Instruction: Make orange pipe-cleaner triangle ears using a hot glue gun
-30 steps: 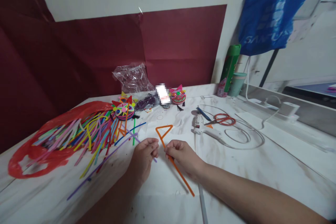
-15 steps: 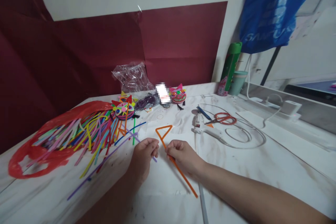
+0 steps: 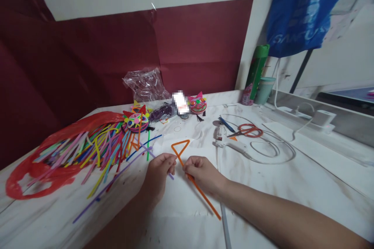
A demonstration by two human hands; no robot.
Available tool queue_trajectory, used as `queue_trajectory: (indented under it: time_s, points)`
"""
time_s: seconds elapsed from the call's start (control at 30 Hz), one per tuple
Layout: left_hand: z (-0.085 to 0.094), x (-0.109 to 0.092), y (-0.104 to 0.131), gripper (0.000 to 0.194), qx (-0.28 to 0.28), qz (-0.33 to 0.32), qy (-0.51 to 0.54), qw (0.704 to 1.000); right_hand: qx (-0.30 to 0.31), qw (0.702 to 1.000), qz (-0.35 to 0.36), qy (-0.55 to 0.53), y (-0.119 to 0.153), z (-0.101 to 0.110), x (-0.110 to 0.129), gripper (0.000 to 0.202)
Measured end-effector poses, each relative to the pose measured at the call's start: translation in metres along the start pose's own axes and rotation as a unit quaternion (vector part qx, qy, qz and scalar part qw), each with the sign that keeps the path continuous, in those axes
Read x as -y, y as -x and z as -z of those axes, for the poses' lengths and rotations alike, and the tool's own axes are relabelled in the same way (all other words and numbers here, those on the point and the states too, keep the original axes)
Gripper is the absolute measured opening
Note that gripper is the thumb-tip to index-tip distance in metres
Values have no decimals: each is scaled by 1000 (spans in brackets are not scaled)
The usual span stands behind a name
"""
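Note:
An orange pipe cleaner (image 3: 204, 197) is bent into a triangle at its upper end, with a long straight tail running down to the right. My right hand (image 3: 197, 170) is closed in a pinch on it just below the triangle. My left hand (image 3: 162, 167) is also pinched closed, fingertips right by the lower corner of the triangle; whether anything is between them is hidden. A purple pipe cleaner (image 3: 172, 176) passes behind the left fingers, apparently on the table. White paper (image 3: 172, 206) lies under both hands.
On the left, a red plastic bag (image 3: 43, 190) spills many coloured pipe cleaners (image 3: 96, 144). Decorated cat-like faces (image 3: 137, 122) sit farther back. To the right lie a glue gun (image 3: 230, 143), red-handled scissors (image 3: 249, 130), a blue pen-shaped tool (image 3: 227, 124) and a looped cable (image 3: 288, 153).
Both hands hold nearly the same pose. The orange triangle has shifted slightly left, toward my left fingertips, while the view has moved a little.

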State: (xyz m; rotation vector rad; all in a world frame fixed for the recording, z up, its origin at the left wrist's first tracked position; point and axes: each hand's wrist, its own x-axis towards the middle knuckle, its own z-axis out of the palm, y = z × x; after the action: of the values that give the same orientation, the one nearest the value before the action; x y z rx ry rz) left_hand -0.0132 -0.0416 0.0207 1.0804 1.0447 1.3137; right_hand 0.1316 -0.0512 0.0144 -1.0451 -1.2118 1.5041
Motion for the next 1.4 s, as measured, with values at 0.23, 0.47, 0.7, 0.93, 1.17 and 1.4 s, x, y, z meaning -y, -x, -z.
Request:
queue_trajectory:
  time_s: [0.23,0.47,0.7,0.93,1.17,1.4]
  points:
    - [-3,2,0,15,-19,0,-52,998,15,1000,-4,13,2,-1,0,4]
    - [-3,-1,1,16,-6,-6,-42,999,15,999,2,29,1,-1,-1,6]
    - [-6,-5,1,11,-31,3,-77,997,22,999,1,27,2,-1,0,6]
    - [-3,-2,0,10,-37,4,-85,996,13,999,6,33,3,-1,0,7]
    - [-3,-3,1,8,-46,-8,-94,994,26,999,13,42,4,0,2,10]
    - [-3,-6,2,15,38,49,86,994,2,987,140,83,2,4,2,8]
